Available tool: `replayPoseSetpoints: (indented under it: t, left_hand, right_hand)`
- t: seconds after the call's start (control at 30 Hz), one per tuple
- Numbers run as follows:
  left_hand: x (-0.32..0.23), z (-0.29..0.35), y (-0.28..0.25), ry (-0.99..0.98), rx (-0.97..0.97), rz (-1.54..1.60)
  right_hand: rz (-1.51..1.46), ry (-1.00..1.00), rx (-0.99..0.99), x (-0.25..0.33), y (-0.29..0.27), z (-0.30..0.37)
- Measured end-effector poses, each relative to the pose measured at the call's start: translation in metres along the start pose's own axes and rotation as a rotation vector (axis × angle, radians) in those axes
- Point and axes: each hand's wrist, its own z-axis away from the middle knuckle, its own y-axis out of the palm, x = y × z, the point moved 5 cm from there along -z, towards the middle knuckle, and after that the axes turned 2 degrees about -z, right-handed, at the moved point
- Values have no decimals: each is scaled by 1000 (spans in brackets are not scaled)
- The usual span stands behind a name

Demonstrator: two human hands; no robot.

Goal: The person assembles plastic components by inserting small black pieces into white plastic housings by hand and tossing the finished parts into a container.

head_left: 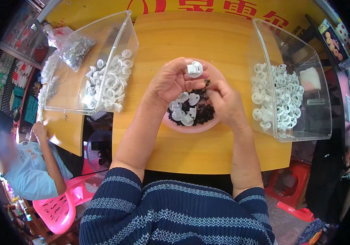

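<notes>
Above a round pink dish (217, 72), my left hand (169, 81) holds a white round plastic fitting (194, 70) between thumb and fingers. My right hand (226, 103) is closed in a pinch at the dish's right side, beside the held fitting. Whatever lies between its fingertips is hidden or too small to name. Many small black pieces (206, 115) cover the dish's bottom. On top of them, towards the left, rest several translucent white fittings (177, 114) of a similar kind.
Clear plastic bins stand either side on the yellow table (175, 155): a left bin (66, 107) and a right bin (326, 118), both with white fittings. A bag of small metal-looking parts (77, 52) is at the left bin. Another person (36, 167) sits left on a pink chair (54, 212).
</notes>
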Motion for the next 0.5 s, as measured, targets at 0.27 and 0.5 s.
replayPoseSetpoints:
  t: [0.27,0.5]
  left_hand:
    - [10,-5,-3,-57,11,76]
    - [16,4,2,-146,-68,-652]
  right_hand:
    - [-749,141,36,-7,-9,-5]
    - [-641,66,-32,0,-9,-3]
